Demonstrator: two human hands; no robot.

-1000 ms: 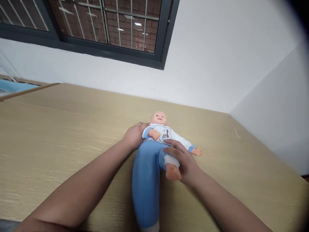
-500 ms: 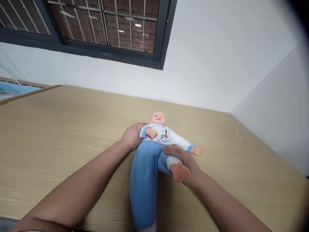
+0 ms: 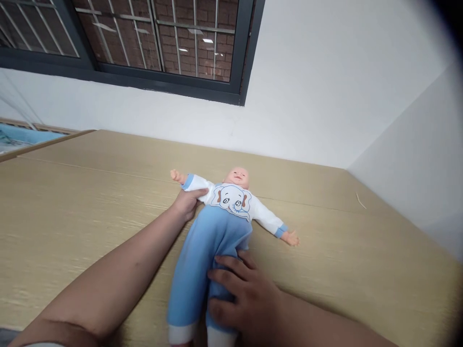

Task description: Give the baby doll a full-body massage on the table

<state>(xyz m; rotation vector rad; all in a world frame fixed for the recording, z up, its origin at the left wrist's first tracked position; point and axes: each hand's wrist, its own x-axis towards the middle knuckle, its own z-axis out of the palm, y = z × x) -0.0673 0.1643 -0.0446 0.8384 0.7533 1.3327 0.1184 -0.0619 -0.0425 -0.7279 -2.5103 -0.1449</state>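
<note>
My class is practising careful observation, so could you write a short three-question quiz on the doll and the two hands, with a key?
1. Choose one. Which hand is nearer the doll's head?
A) left hand
B) right hand
2. True or false: the right hand rests on one of the doll's arms.
3. Fill in the blank: the animal pictured on the front of the doll's white top is an ____.

Key:
1. A; it is at the doll's sleeve, while the right hand is farther down.
2. False; its fingers lie across the blue trousers.
3. Elephant.
</note>
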